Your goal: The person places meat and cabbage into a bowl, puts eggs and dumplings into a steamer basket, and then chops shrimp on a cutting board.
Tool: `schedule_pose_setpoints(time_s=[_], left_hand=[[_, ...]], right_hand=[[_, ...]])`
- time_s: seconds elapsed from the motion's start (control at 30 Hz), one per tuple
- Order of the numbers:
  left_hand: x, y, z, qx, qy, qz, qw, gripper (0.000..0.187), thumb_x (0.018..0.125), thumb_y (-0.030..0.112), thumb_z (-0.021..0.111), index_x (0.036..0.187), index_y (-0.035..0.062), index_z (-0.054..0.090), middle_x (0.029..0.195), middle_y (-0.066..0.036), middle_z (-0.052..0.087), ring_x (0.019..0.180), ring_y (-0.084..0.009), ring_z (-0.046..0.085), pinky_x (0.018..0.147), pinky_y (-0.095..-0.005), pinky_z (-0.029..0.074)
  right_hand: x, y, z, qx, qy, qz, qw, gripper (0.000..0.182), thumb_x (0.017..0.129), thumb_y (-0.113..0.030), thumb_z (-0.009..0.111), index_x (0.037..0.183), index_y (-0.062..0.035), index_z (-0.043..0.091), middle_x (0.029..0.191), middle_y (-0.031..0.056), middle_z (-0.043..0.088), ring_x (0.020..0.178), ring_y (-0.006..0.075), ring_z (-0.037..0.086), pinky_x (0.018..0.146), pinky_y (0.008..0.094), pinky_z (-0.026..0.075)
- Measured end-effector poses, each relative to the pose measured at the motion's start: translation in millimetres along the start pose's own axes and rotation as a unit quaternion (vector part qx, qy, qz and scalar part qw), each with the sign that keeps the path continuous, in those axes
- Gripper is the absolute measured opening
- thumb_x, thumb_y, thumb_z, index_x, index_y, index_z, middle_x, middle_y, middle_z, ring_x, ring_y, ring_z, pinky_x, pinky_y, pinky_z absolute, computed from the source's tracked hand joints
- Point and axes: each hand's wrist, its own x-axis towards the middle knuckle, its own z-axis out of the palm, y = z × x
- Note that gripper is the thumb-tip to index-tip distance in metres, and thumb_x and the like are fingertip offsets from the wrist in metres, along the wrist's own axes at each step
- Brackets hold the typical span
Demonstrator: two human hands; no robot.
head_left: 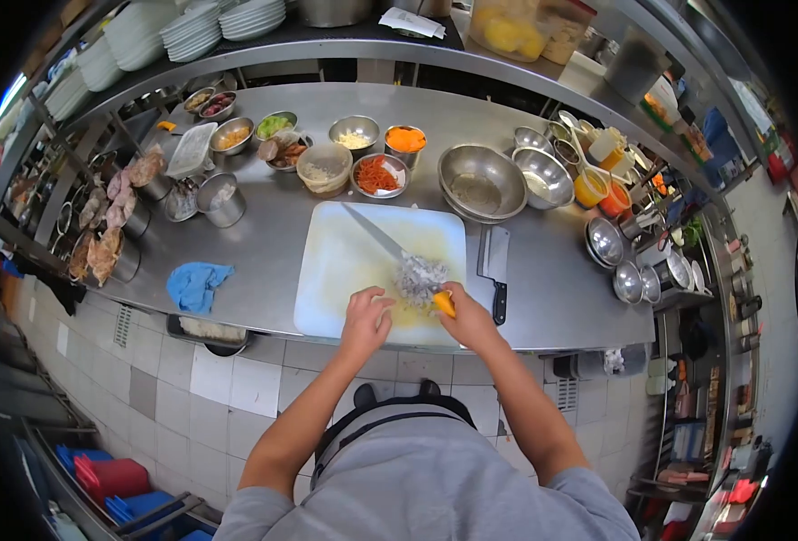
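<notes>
My right hand [467,317] is closed round the yellow handle of a long knife [376,231], whose blade points to the far left over a white cutting board [327,270]. Chopped pale, greyish pieces [417,278] lie in a heap on the board, partly under the knife near its handle. My left hand [368,316] rests at the board's near edge, left of the heap, with its fingers bent and apart and nothing in them. A cleaver [493,261] with a black handle lies just right of the board.
Large metal bowls [482,180] stand behind the board on the right. Small bowls of food, one with orange shreds [379,175], line the back. A blue cloth [199,287] and a metal pot [221,202] are on the left. Shelves [282,56] overhang the back.
</notes>
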Motion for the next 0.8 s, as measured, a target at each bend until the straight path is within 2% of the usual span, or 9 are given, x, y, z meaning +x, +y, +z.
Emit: schedule_pose_setpoints(time_s=[0.03, 0.1, 0.13, 0.2, 0.3, 0.4, 0.53, 0.6, 0.8], left_hand=[[-1.2, 15.4, -4.6, 0.004, 0.007, -0.004, 1.000, 0.024, 0.096, 0.009, 0.067, 0.120, 0.0092, 0.072, 0.140, -0.014, 0.061, 0.125, -0.0383, 0.059, 0.103, -0.0523, 0.049], [0.4, 43.4, -16.2, 0.089, -0.062, 0.072, 0.992, 0.039, 0.098, 0.024, 0.070, 0.137, 0.0154, 0.069, 0.161, -0.013, 0.048, 0.150, -0.0433, 0.037, 0.119, -0.0636, 0.034], [4.6, 51.3, -14.4, 0.096, -0.062, 0.071, 0.991, 0.039, 0.098, 0.024, 0.070, 0.137, 0.0154, 0.069, 0.161, -0.013, 0.048, 0.150, -0.0433, 0.037, 0.119, -0.0636, 0.034], [4.4, 65.7, -4.3, 0.149, -0.194, 0.059, 0.968, 0.054, 0.102, 0.045, 0.065, 0.151, 0.0234, 0.061, 0.173, -0.011, 0.033, 0.160, -0.0474, 0.019, 0.127, -0.0687, 0.015], [10.0, 62.2, 18.3, 0.199, -0.255, 0.083, 0.943, 0.063, 0.102, 0.053, 0.061, 0.159, 0.0266, 0.052, 0.177, -0.008, 0.026, 0.162, -0.0475, 0.009, 0.126, -0.0723, 0.010], [19.7, 69.7, 33.4, 0.247, -0.277, 0.047, 0.927, 0.064, 0.103, 0.054, 0.059, 0.161, 0.0281, 0.048, 0.177, -0.009, 0.022, 0.162, -0.0484, 0.008, 0.125, -0.0747, 0.009], [30.7, 69.2, 49.8, 0.261, -0.229, 0.017, 0.938, 0.064, 0.103, 0.055, 0.058, 0.160, 0.0280, 0.049, 0.178, -0.009, 0.019, 0.162, -0.0500, 0.007, 0.124, -0.0763, 0.008], [33.2, 64.7, 60.5, 0.260, -0.213, -0.038, 0.941, 0.063, 0.104, 0.055, 0.056, 0.160, 0.0271, 0.049, 0.179, -0.011, 0.017, 0.162, -0.0512, 0.006, 0.124, -0.0763, 0.007], [32.2, 27.8, 73.0, 0.282, -0.158, -0.104, 0.940, 0.059, 0.108, 0.054, 0.049, 0.160, 0.0268, 0.050, 0.179, -0.012, 0.013, 0.162, -0.0508, 0.003, 0.123, -0.0766, 0.004]], right_hand=[[-2.5, -0.8, 0.2, 0.000, -0.020, 0.024, 1.000, 0.058, 0.093, -0.023, 0.074, 0.143, -0.0118, 0.047, 0.121, 0.0249, 0.072, 0.108, 0.0447, 0.071, 0.089, 0.0514, 0.057], [1.1, -1.2, -0.4, 0.007, -0.038, 0.039, 0.998, 0.064, 0.092, -0.021, 0.075, 0.147, -0.0118, 0.044, 0.126, 0.0244, 0.071, 0.111, 0.0439, 0.071, 0.091, 0.0505, 0.057], [1.9, 0.7, -0.2, 0.004, -0.044, 0.024, 0.999, 0.072, 0.091, -0.020, 0.077, 0.152, -0.0124, 0.039, 0.125, 0.0240, 0.071, 0.110, 0.0435, 0.071, 0.091, 0.0504, 0.058], [-6.0, 8.4, 2.5, -0.002, -0.063, -0.002, 0.998, 0.089, 0.088, -0.016, 0.080, 0.162, -0.0134, 0.030, 0.123, 0.0233, 0.073, 0.109, 0.0426, 0.072, 0.091, 0.0503, 0.058], [-5.5, 20.6, -3.1, -0.025, -0.098, -0.035, 0.994, 0.104, 0.085, -0.014, 0.081, 0.169, -0.0152, 0.018, 0.119, 0.0224, 0.074, 0.106, 0.0415, 0.072, 0.089, 0.0500, 0.059], [-4.6, 36.9, -11.5, -0.068, -0.079, -0.086, 0.991, 0.112, 0.085, -0.015, 0.082, 0.171, -0.0168, 0.011, 0.111, 0.0178, 0.075, 0.102, 0.0404, 0.073, 0.087, 0.0501, 0.059], [-6.5, 50.9, -41.7, -0.091, -0.089, -0.111, 0.986, 0.113, 0.084, -0.017, 0.083, 0.171, -0.0179, 0.011, 0.114, 0.0182, 0.075, 0.102, 0.0406, 0.073, 0.087, 0.0504, 0.059], [-11.4, 56.7, -62.0, -0.128, -0.123, -0.096, 0.980, 0.111, 0.084, -0.013, 0.081, 0.171, -0.0184, 0.012, 0.115, 0.0198, 0.075, 0.101, 0.0396, 0.074, 0.086, 0.0497, 0.060], [-30.8, 131.8, -121.5, -0.093, -0.149, -0.086, 0.981, 0.113, 0.081, -0.017, 0.084, 0.171, -0.0227, 0.016, 0.117, 0.0181, 0.076, 0.103, 0.0388, 0.073, 0.089, 0.0482, 0.059]])
